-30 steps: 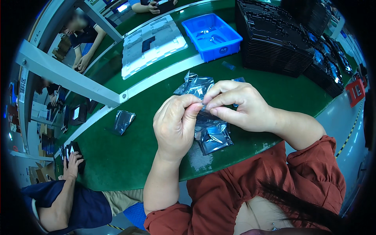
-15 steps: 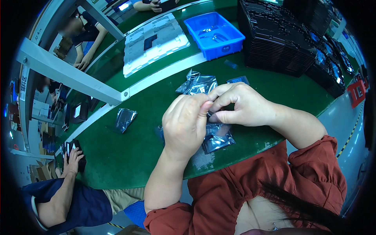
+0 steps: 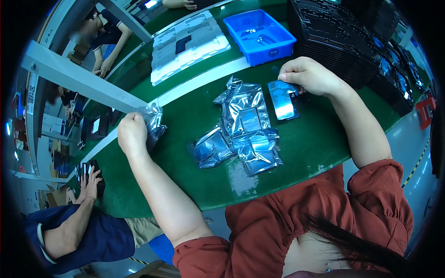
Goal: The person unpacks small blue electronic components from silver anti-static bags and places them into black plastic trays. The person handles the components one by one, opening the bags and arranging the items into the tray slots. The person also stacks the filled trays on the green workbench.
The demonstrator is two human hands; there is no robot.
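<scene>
My left hand [image 3: 132, 133] is closed on a crumpled silver antistatic bag [image 3: 156, 119] near the white strip on the left. My right hand [image 3: 311, 78] pinches the far edge of a thin, shiny blue-grey L-shaped part [image 3: 281, 103]. Whether that part rests on the table or is tilted up cannot be made out. Between my hands lie several silver antistatic bags: a crumpled, longer one [image 3: 248, 104], one at the left [image 3: 213, 147] and one nearest me [image 3: 257, 152], the latter two with flat dark shapes showing through.
The green table [image 3: 185, 190] curves round me. Beyond it stand a blue bin [image 3: 262, 39] with small items and a white tray [image 3: 185, 48] with a dark part. Stacked black trays [image 3: 331, 41] rise at the right. A metal post [image 3: 79, 76] and a co-worker [image 3: 83, 222] are at the left.
My hands, together over the bags before, have moved apart. The left one has gone left and closed on a silver bag; the right one has moved to the L-shaped part, uncovering the bags in the middle.
</scene>
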